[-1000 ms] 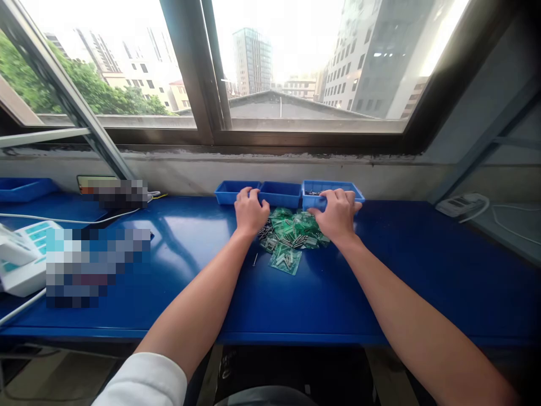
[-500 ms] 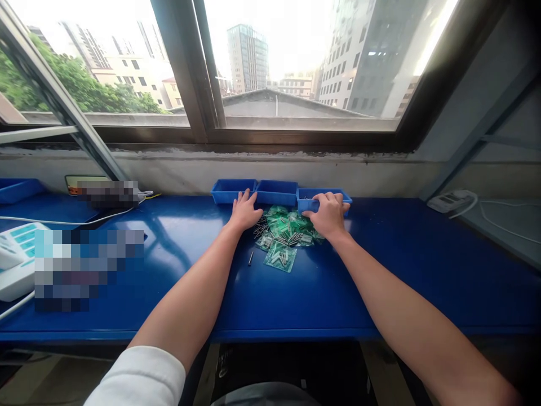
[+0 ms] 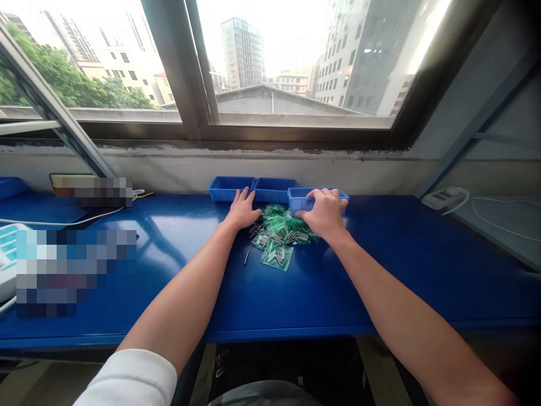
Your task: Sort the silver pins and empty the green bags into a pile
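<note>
Three blue bins stand in a row by the wall: a left bin, a middle bin and a right bin. My right hand grips the front wall of the right bin, which is slightly tilted. Fingers spread, my left hand rests at the front of the left and middle bins and holds nothing. Between my hands lies a pile of green-tinted plastic bags with metal screws and pale plugs. One bag lies nearest me, with a loose screw to its left.
The blue table runs below a window. At the left are a white device, a cable and blurred items. Another blue bin stands at the far left. A white power strip lies at the right.
The right bin has shifted slightly left in my right hand, and its left end now overlaps the front of the middle bin. My left hand keeps nearly the same place. The view has moved slightly.
</note>
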A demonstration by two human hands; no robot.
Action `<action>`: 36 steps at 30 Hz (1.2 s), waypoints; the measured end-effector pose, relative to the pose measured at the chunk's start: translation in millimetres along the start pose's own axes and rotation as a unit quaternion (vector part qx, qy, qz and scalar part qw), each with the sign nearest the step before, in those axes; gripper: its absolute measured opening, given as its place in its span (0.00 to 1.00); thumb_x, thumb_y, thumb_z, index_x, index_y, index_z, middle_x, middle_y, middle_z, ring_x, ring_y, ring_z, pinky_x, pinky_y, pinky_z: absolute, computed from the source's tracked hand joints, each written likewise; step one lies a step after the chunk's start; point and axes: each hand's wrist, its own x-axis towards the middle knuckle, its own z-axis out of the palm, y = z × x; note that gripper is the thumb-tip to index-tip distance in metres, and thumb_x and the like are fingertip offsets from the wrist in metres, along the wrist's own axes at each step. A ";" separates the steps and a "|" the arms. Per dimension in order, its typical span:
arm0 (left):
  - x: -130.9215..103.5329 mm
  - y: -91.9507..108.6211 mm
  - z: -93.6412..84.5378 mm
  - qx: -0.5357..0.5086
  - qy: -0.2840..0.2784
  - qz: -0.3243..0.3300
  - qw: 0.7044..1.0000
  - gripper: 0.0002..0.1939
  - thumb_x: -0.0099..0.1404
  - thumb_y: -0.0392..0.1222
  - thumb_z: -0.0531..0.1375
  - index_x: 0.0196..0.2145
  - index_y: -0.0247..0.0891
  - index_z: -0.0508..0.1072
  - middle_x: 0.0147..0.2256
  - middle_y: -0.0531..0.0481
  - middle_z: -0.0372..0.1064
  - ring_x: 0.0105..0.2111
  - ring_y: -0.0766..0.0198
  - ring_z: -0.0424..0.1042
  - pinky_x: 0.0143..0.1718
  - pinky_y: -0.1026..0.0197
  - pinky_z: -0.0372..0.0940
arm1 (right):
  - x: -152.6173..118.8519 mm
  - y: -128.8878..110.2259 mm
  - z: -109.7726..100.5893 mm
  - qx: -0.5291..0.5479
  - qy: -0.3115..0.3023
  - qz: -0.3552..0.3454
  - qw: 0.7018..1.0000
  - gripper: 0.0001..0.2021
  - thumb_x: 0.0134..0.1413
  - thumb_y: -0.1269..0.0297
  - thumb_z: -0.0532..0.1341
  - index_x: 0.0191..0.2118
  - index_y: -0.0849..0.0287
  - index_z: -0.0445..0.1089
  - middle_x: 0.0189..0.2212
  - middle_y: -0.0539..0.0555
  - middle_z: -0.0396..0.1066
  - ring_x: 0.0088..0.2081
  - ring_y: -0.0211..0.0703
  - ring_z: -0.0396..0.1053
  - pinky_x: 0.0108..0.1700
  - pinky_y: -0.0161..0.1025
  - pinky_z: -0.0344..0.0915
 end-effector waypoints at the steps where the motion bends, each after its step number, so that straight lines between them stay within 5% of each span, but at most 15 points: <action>1: -0.2 0.4 0.0 -0.002 0.000 0.000 1.000 0.38 0.57 0.48 0.56 0.63 0.35 0.53 0.66 0.43 0.38 0.65 0.43 0.33 0.63 0.48 0.42 | -0.3 -0.1 2.1 0.002 -0.004 0.001 1.000 0.17 0.42 0.53 0.65 0.37 0.57 0.68 0.38 0.59 0.68 0.44 0.56 0.57 0.40 0.47 0.48; 12: -1.4 7.1 -4.0 -0.032 -0.007 0.009 0.999 0.38 0.57 0.51 0.56 0.62 0.32 0.54 0.66 0.39 0.38 0.65 0.42 0.33 0.63 0.47 0.41 | 9.8 26.6 34.0 0.005 -0.002 -0.002 1.000 0.16 0.44 0.55 0.66 0.38 0.57 0.70 0.40 0.58 0.69 0.46 0.55 0.57 0.40 0.46 0.48; 19: -4.1 7.9 -8.0 -0.079 -0.014 0.018 0.997 0.37 0.57 0.52 0.57 0.62 0.38 0.55 0.65 0.43 0.40 0.65 0.46 0.36 0.63 0.46 0.42 | 6.7 17.7 27.5 0.007 0.007 -0.033 0.999 0.15 0.44 0.56 0.65 0.39 0.57 0.70 0.40 0.57 0.69 0.46 0.54 0.58 0.42 0.46 0.48; 24: -9.0 28.4 -16.1 -0.153 0.023 0.030 0.988 0.34 0.59 0.56 0.54 0.59 0.37 0.60 0.64 0.42 0.46 0.64 0.50 0.44 0.62 0.50 0.45 | 0.4 4.8 16.4 0.024 0.024 -0.052 0.998 0.14 0.46 0.56 0.64 0.40 0.57 0.71 0.40 0.57 0.69 0.47 0.54 0.59 0.43 0.47 0.49; 26: -10.4 41.0 -19.3 -0.218 0.060 0.029 0.974 0.31 0.61 0.59 0.51 0.55 0.37 0.65 0.59 0.43 0.58 0.60 0.52 0.56 0.60 0.53 0.51 | -1.8 -0.8 12.8 0.032 0.029 -0.060 0.997 0.14 0.46 0.57 0.64 0.40 0.57 0.71 0.41 0.57 0.69 0.47 0.54 0.59 0.44 0.47 0.48; 29: -12.5 58.4 -21.1 -0.351 0.045 -0.033 0.935 0.31 0.61 0.65 0.47 0.48 0.38 0.69 0.46 0.44 0.71 0.46 0.53 0.70 0.47 0.55 0.64 | -5.2 -8.6 10.1 0.039 0.028 -0.075 0.996 0.14 0.47 0.56 0.64 0.40 0.56 0.71 0.42 0.58 0.69 0.47 0.55 0.59 0.45 0.46 0.48; 33: -15.6 73.3 -19.2 -0.486 -0.027 -0.072 0.871 0.28 0.57 0.64 0.52 0.41 0.37 0.70 0.34 0.46 0.72 0.32 0.58 0.73 0.33 0.60 0.67 | -10.1 -16.9 10.6 0.045 0.046 -0.108 0.992 0.14 0.50 0.56 0.61 0.42 0.56 0.71 0.42 0.58 0.68 0.48 0.54 0.58 0.46 0.46 0.49; 36: -16.5 77.8 -20.1 -0.547 -0.025 -0.075 0.834 0.22 0.57 0.57 0.53 0.40 0.36 0.68 0.32 0.47 0.71 0.29 0.61 0.72 0.28 0.61 0.67 | -12.8 -21.2 8.7 0.053 0.055 -0.142 0.987 0.16 0.51 0.54 0.60 0.44 0.56 0.70 0.42 0.58 0.67 0.48 0.55 0.58 0.47 0.47 0.49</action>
